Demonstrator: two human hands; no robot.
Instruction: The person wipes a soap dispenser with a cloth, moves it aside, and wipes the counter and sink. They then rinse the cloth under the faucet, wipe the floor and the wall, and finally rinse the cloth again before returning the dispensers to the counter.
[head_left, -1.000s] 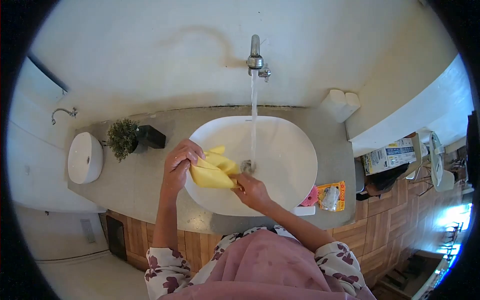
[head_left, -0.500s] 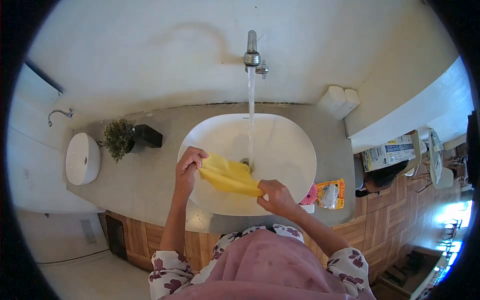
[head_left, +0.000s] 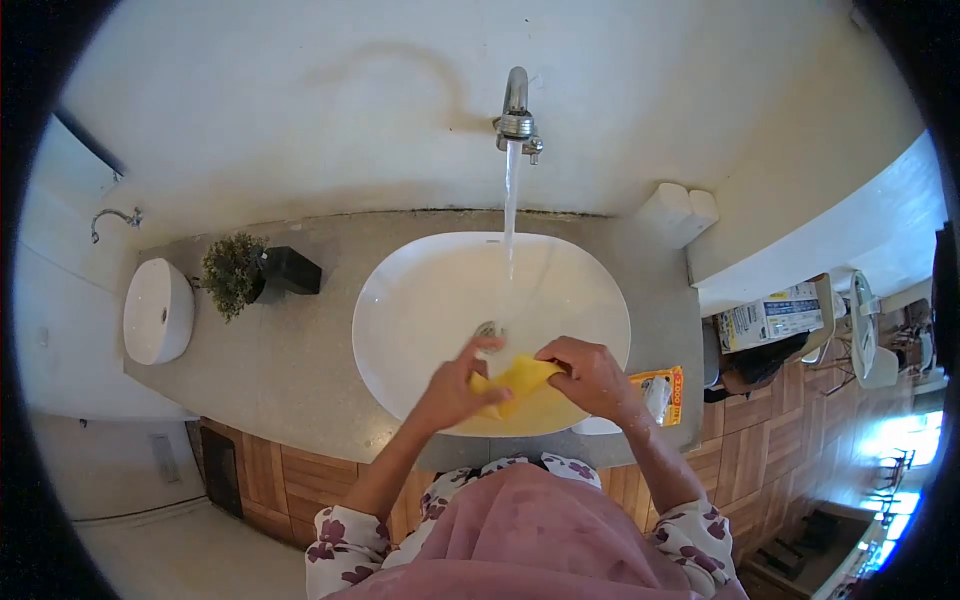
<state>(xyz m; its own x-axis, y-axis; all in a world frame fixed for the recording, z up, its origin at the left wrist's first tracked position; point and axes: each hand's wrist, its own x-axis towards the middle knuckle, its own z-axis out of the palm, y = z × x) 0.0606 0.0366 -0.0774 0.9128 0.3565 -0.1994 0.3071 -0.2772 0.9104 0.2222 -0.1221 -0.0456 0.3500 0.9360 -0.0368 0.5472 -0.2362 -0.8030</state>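
A yellow cloth [head_left: 528, 374], bunched up small, is between my hands over the near part of a white oval sink [head_left: 400, 330]. My right hand [head_left: 592, 376] pinches its right end. At its left end is my left hand [head_left: 462, 386], fingers apart and stretched toward the drain [head_left: 487, 333], with the cloth touching the thumb side. Water runs from the metal faucet [head_left: 515, 122] into the sink behind the cloth.
A potted plant [head_left: 232, 273] and a black pot [head_left: 292, 270] stand left on the grey counter [head_left: 310, 350], near a second white basin [head_left: 160, 312]. An orange packet [head_left: 660, 395] lies right of the sink. Two white containers [head_left: 678, 214] stand against the wall.
The cloth was stretched out between both hands and is now bunched smaller. My left hand has moved right and down and opened its fingers; my right hand has moved slightly right.
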